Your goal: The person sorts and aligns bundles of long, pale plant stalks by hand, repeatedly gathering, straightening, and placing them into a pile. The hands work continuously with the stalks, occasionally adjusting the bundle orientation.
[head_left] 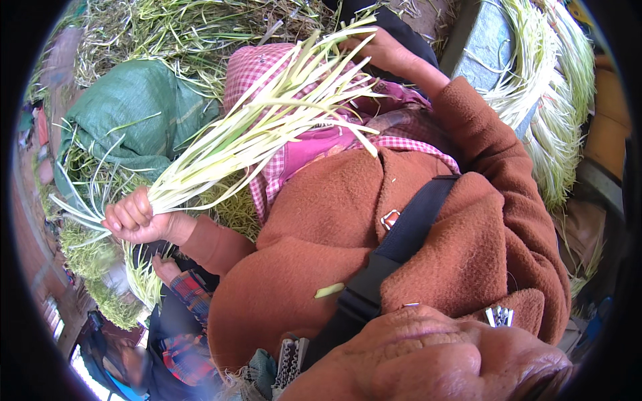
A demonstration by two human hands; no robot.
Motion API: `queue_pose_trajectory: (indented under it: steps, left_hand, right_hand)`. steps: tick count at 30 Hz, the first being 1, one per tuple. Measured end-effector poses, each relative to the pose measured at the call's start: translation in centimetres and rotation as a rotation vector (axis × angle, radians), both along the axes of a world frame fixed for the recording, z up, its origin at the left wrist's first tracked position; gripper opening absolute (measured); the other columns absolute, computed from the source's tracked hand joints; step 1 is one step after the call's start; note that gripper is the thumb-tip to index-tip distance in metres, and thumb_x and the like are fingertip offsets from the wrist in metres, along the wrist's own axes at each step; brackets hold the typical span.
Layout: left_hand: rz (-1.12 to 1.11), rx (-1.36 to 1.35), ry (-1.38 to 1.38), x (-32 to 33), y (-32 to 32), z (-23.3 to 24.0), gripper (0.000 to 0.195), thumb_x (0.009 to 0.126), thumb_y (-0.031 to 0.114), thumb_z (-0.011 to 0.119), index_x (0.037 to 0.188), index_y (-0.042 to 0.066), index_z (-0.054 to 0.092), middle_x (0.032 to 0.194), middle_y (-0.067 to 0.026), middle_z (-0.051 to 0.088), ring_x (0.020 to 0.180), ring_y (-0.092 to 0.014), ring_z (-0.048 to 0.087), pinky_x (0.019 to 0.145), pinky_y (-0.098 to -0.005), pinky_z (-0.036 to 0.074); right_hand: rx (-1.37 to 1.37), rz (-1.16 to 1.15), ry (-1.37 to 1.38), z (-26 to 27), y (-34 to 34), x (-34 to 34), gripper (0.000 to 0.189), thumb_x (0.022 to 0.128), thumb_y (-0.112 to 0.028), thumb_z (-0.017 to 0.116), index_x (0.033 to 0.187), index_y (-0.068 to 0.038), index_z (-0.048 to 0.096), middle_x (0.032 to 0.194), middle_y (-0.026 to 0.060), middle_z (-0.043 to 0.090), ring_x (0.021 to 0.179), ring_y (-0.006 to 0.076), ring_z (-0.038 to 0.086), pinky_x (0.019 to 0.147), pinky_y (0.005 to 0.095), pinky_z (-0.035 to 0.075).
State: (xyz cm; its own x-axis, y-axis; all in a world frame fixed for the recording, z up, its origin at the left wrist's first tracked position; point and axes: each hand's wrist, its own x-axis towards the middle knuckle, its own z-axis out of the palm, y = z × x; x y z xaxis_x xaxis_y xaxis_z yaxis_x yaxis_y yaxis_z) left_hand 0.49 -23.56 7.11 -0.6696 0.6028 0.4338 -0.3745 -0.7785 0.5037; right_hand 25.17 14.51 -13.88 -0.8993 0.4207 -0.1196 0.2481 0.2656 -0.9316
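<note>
My left hand (131,215) is closed around the white ends of a bundle of long, flat, pale yellow-green leaves (241,140), which look like blanched chives. Short white ends stick out beyond the fist. The bundle slants up to the right across my lap, its loose tips fanned out. At those upper tips is my right hand (378,47), its fingers bent and partly hidden by leaves, so its hold is unclear. Under the bundle lies a pink-and-white checked cloth (256,70) over my lap.
A green woven sack (135,110) lies at the left, beside heaped leaves and trimmings (165,30). Long pale bundles (549,100) hang over a support at the right. At the lower left, another person's hand (165,268) and plaid sleeve (190,290) are close by.
</note>
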Motion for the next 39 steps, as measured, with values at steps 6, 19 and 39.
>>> queue_pose_trajectory:
  steps: [6,19,39]
  left_hand:
    - [-0.024,0.002,0.017,0.2,0.4,0.3,0.026,0.098,0.025,0.045,0.076,0.012,0.051,0.047,0.0079,0.033,0.037,-0.004,0.027,0.049,-0.0228,0.029]
    - [0.005,0.018,-0.005,0.9,1.2,1.3,0.029,0.1,0.026,0.039,0.077,0.012,0.048,0.049,0.0069,0.034,0.038,-0.005,0.03,0.046,-0.0231,0.028]
    - [-0.103,0.145,-0.038,3.2,5.2,3.7,0.025,0.098,0.022,0.044,0.075,0.011,0.048,0.047,0.0073,0.035,0.036,-0.003,0.028,0.04,-0.02,0.025]
  right_hand:
    - [0.271,0.203,0.072,3.1,0.9,1.5,0.025,0.089,-0.024,0.059,0.101,-0.003,0.066,0.086,0.0165,0.067,0.078,0.0279,0.063,0.072,0.0385,0.05]
    - [0.283,-0.284,0.213,17.1,1.3,1.7,0.024,0.09,-0.015,0.065,0.107,0.003,0.062,0.085,0.0022,0.064,0.073,0.0113,0.06,0.067,0.0235,0.05]
    - [0.529,0.271,0.598,19.0,-11.9,-4.4,0.021,0.084,-0.018,0.063,0.103,-0.007,0.062,0.075,0.0118,0.062,0.069,0.0299,0.063,0.06,0.0383,0.051]
